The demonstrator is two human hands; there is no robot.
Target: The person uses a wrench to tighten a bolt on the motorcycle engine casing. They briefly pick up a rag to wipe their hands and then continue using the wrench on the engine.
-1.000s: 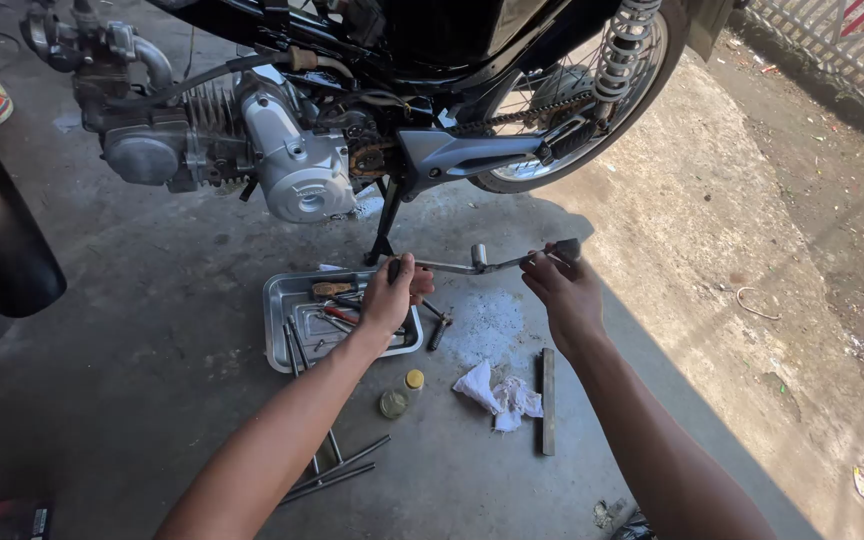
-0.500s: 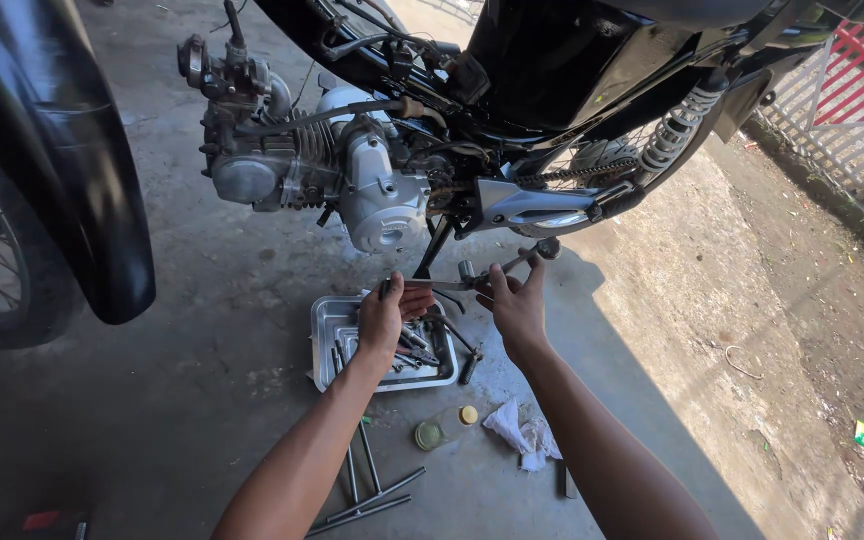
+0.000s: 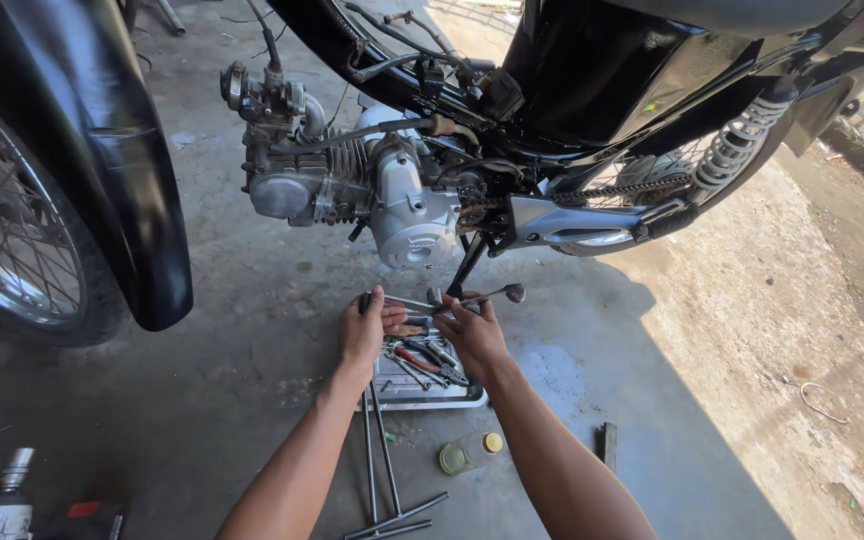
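Presently we log: left hand (image 3: 364, 335) and right hand (image 3: 472, 335), each grip closed on metal rod (image 3: 452, 300) held level under motorcycle engine (image 3: 392, 195), above tool tray (image 3: 422, 385) on concrete floor (image 3: 252, 400); tray close for reach.

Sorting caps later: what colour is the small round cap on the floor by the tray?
Yellow cap, clearest in the head view.
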